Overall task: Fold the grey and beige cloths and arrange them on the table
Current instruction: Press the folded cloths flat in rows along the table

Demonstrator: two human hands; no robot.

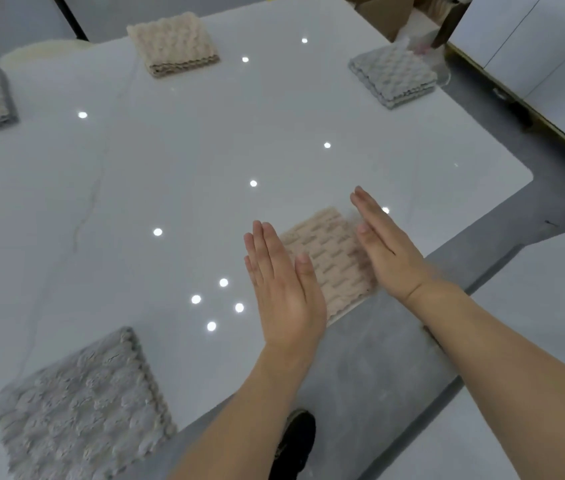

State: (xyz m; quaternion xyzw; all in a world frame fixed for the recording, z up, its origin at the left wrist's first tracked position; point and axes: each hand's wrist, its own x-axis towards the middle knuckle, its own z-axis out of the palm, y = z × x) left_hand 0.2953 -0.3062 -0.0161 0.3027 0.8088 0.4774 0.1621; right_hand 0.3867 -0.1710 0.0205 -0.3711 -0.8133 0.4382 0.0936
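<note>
While flat, straight-fingered hands flank it, a folded, waffle-textured beige cloth at the table edge.

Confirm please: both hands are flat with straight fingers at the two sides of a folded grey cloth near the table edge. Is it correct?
Not quite. The folded cloth between the left hand and the right hand is beige, not grey, as the head view shows. The rest holds: both hands are flat with straight fingers at its two sides, near the edge of the table.
</note>
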